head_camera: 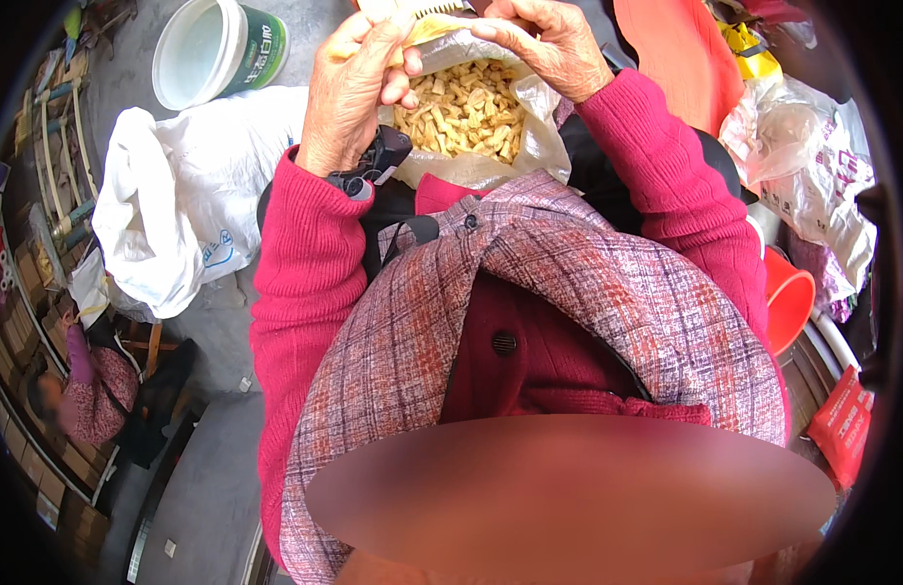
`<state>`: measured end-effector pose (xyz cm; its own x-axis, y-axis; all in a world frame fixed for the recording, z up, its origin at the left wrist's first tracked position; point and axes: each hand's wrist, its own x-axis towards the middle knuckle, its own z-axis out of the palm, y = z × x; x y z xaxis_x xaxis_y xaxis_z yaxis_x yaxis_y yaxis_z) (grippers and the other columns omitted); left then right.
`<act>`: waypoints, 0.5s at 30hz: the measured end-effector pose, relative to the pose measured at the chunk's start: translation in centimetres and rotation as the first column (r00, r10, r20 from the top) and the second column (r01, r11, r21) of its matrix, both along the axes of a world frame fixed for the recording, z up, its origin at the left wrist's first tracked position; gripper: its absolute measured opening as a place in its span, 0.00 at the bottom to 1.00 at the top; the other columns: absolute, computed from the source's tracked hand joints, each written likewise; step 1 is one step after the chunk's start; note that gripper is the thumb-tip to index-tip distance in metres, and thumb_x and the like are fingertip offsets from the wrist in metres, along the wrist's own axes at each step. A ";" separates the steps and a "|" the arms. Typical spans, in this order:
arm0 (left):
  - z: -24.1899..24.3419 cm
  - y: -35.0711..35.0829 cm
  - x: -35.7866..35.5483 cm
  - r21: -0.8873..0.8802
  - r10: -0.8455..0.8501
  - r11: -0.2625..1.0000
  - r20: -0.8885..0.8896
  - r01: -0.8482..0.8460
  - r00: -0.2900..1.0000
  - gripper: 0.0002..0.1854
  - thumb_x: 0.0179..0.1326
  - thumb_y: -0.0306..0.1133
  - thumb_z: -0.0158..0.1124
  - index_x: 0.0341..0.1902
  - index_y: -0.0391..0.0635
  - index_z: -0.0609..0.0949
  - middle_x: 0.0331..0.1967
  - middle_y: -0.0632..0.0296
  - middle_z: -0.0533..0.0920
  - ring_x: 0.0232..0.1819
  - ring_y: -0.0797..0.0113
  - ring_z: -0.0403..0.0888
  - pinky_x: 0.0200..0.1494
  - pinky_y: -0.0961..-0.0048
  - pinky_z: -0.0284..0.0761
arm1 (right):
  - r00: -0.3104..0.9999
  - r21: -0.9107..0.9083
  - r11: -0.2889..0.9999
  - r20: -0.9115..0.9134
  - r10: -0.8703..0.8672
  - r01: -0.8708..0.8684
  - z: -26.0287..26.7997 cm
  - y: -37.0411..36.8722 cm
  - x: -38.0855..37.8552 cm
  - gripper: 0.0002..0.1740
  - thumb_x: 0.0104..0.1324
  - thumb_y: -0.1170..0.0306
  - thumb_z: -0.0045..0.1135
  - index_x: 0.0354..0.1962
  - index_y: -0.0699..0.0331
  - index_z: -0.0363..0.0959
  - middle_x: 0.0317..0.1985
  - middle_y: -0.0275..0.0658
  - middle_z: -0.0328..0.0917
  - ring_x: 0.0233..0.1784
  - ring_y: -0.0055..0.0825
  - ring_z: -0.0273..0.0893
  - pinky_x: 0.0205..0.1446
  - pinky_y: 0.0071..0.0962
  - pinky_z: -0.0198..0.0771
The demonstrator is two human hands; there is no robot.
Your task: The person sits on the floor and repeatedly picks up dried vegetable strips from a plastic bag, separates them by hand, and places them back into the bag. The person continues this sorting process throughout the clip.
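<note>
Between my two raised hands, at the top of the view, a thin yellow strip [440,28] of unclear material is stretched. My left hand [360,77] grips one end of it in its fingers and wears a black device on the wrist. My right hand [550,44] pinches the other end between thumb and fingers. Under the strip, a translucent plastic sack [543,142] lies open, rolled down around many short, pale yellow pieces [466,106]. Partly behind the hands is a comb-like edge [437,10].
A white bucket with a green label [203,55] lies at the upper left above a white woven sack [173,197]. A person [100,395] sits at the far left. Printed plastic bags [802,161] and a red container [788,300] are on the right.
</note>
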<state>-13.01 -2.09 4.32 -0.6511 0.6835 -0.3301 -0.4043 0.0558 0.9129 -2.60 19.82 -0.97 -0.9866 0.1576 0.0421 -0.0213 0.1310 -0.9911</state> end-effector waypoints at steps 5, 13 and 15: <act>-0.3 0.1 -0.2 0.092 0.071 0.993 0.089 -0.079 0.994 0.11 0.74 0.38 0.63 0.51 0.43 0.79 0.33 0.63 0.81 0.19 0.85 0.63 0.28 0.81 0.70 | 0.976 0.050 0.984 0.148 0.161 -0.170 0.9 -0.4 -0.7 0.15 0.79 0.59 0.53 0.46 0.61 0.81 0.35 0.29 0.80 0.39 0.15 0.80 0.33 0.20 0.78; 0.6 0.0 -1.0 0.236 0.007 0.970 0.196 -0.054 0.981 0.08 0.71 0.30 0.66 0.48 0.41 0.79 0.31 0.62 0.79 0.18 0.86 0.63 0.26 0.81 0.69 | 0.926 -0.126 0.937 0.159 0.343 -0.326 3.9 -1.2 -1.0 0.21 0.79 0.52 0.51 0.38 0.61 0.78 0.24 0.27 0.71 0.30 0.14 0.71 0.27 0.19 0.67; 0.9 -0.7 -1.6 0.267 0.016 0.961 0.204 -0.071 0.979 0.08 0.70 0.30 0.67 0.47 0.41 0.80 0.30 0.62 0.80 0.18 0.86 0.64 0.26 0.80 0.71 | 0.953 0.091 0.950 0.063 0.295 -0.300 4.3 -1.0 -1.2 0.22 0.79 0.53 0.51 0.34 0.62 0.76 0.24 0.28 0.71 0.29 0.17 0.68 0.32 0.22 0.65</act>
<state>-14.61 -2.81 5.24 -0.6224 0.7378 -0.2613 -0.5750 -0.2044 0.7922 -3.80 18.84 3.30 -0.9893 -0.1459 -0.0064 -0.0265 0.2227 -0.9745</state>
